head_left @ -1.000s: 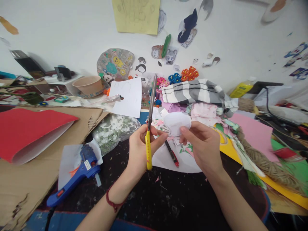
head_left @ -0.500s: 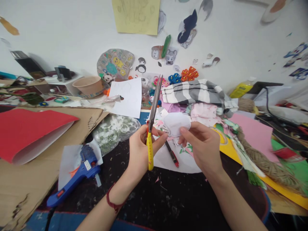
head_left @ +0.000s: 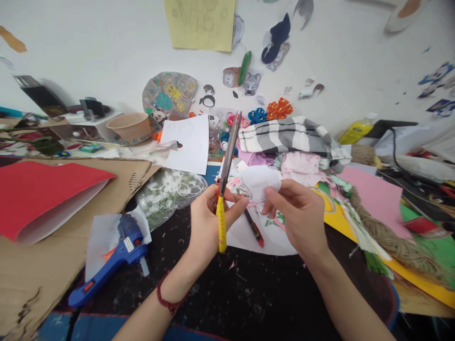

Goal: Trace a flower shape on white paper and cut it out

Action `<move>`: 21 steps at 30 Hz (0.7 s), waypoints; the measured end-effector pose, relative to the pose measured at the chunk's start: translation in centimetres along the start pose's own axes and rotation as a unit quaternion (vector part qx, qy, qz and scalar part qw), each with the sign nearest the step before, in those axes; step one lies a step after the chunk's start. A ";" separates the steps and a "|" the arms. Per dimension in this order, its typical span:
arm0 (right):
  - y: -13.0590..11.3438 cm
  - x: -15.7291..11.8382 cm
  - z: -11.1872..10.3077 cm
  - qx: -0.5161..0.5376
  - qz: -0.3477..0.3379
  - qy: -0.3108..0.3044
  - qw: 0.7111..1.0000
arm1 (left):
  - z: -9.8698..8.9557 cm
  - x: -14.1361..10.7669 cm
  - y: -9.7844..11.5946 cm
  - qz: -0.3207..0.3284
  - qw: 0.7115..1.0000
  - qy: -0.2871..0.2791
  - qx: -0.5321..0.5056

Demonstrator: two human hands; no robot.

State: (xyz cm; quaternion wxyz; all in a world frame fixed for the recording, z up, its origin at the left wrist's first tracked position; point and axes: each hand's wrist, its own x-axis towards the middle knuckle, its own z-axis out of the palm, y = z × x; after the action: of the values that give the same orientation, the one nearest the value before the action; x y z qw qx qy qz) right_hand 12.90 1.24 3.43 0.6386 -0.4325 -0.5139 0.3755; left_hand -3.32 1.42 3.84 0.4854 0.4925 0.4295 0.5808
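Note:
My left hand (head_left: pixel 206 218) is closed around a pair of scissors (head_left: pixel 221 220) with yellow and red handles; the blades point up and away and look nearly closed. Its thumb and fingertips come close to a white rounded paper cutout (head_left: pixel 261 180), but I cannot tell whether they touch it. My right hand (head_left: pixel 302 213) pinches that cutout at its right edge, between thumb and fingers. Below the hands, a black and red pen (head_left: pixel 254 227) lies on a white sheet (head_left: pixel 245 241) with green and pink marks or scraps on it.
A blue glue gun (head_left: pixel 124 255) rests at left beside brown cardboard (head_left: pixel 46 270) and a red sheet (head_left: pixel 42 194). Behind are a bag of white-green trimmings (head_left: pixel 159 196) and checked cloth (head_left: pixel 284 137). Twine (head_left: pixel 398 241) and coloured sheets lie at right.
Both hands hold nearly the same pose. The paper cutout has tilted very slightly in my right hand; the view has shifted a little.

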 end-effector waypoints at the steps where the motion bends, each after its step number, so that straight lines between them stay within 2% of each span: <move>1: 0.0 0.0 0.0 -0.002 0.001 -0.001 1.000 | 0.0 0.0 0.0 -0.001 1.000 0.000 0.000; 10: -0.2 0.0 0.0 -0.021 0.017 -0.028 0.999 | -0.2 0.0 -0.3 0.000 1.000 -0.004 -0.014; 17: 0.2 0.1 -0.3 -0.047 0.036 -0.086 0.994 | -0.1 0.1 -0.2 0.009 1.000 -0.006 -0.013; 21: 0.2 0.1 -0.3 -0.045 0.046 -0.090 0.994 | -0.1 0.0 -0.1 0.010 1.000 -0.005 -0.014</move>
State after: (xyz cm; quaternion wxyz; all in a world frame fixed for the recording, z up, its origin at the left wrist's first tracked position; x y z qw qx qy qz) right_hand 13.23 1.35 3.28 0.5513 -0.4485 -0.5655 0.4185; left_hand -3.39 1.46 3.76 0.4885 0.4929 0.4140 0.5890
